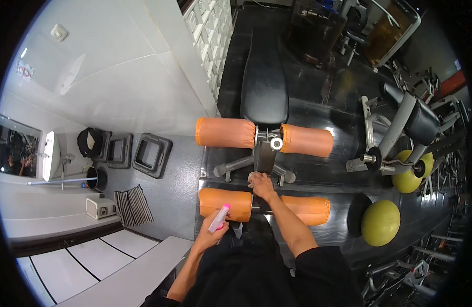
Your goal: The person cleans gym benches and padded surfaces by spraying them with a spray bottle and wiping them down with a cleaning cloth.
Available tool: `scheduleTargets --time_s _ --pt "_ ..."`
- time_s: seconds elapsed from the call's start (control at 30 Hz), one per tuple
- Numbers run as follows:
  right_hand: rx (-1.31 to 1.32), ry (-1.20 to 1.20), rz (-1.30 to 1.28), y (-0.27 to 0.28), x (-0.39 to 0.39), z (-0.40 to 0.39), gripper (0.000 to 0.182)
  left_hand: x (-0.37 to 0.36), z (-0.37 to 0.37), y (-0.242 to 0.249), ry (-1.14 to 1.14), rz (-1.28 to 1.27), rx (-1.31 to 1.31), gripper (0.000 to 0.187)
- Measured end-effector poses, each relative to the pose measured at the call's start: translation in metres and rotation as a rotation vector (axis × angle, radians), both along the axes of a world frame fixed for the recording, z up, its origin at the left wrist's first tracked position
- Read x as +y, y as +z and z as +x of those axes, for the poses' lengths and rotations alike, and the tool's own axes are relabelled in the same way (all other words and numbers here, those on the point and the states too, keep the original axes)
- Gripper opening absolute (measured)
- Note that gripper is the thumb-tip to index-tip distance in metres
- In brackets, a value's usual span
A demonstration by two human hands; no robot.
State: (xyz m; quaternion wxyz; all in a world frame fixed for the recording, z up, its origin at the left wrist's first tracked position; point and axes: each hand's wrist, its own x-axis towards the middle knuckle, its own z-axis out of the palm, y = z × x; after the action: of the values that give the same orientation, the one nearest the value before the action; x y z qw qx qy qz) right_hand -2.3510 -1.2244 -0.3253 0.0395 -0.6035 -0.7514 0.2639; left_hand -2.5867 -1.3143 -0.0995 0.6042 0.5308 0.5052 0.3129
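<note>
My left hand (208, 236) is closed around a clear spray bottle (218, 220) with a pink top, held tilted beside the near left orange roller pad (220, 201). My right hand (263, 186) presses a pale, crumpled cloth (252, 179) against the dark metal post (265, 159) of a workout bench. The fingers are bent over the cloth and partly hide it. Other orange roller pads flank the post: far left (224, 132), far right (307, 140) and near right (306, 210). Beyond them stretches the black bench pad (265, 87).
Two grey bench feet (287, 176) spread beside the post. To the right are a yellow-green exercise ball (381, 223) and a seated weight machine (400, 123). At left are aerobic steps (152, 155), a striped mat (134, 205) and a sink (51, 156). A white ledge (138, 271) is near my left arm.
</note>
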Motion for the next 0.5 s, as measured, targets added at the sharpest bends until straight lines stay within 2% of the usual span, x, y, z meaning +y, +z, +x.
scheduleTargets --time_s 0.07,0.13,0.2,0.27,0.37,0.43,0.47,0.5 --pt "0.117 -0.124 -0.233 0.02 0.002 0.007 0.039 -0.005 -0.005 -0.005 0.014 -0.027 -0.021 0.031" --pt "0.117 -0.176 -0.161 0.01 -0.009 0.017 0.038 -0.007 -0.007 -0.009 -0.022 -0.024 -0.051 0.031" --pt "0.179 -0.121 -0.21 0.034 -0.024 0.02 0.04 -0.005 -0.009 -0.009 -0.06 -0.018 -0.083 0.03" --pt "0.053 -0.149 -0.15 0.072 -0.051 0.008 0.034 -0.007 -0.012 -0.007 -0.117 -0.024 -0.092 0.029" --pt "0.031 -0.194 -0.019 0.11 -0.097 -0.004 0.035 -0.013 -0.018 -0.008 -0.116 0.032 -0.097 0.028" --pt "0.106 -0.232 -0.166 0.121 -0.12 -0.002 0.035 -0.019 -0.023 -0.009 -0.096 0.026 -0.123 0.028" --pt "0.099 -0.236 -0.162 0.121 -0.125 0.004 0.035 -0.021 -0.025 -0.01 -0.077 0.017 -0.14 0.029" --pt "0.118 -0.169 -0.27 0.124 -0.128 0.009 0.035 -0.025 -0.027 -0.013 -0.081 0.018 -0.147 0.029"
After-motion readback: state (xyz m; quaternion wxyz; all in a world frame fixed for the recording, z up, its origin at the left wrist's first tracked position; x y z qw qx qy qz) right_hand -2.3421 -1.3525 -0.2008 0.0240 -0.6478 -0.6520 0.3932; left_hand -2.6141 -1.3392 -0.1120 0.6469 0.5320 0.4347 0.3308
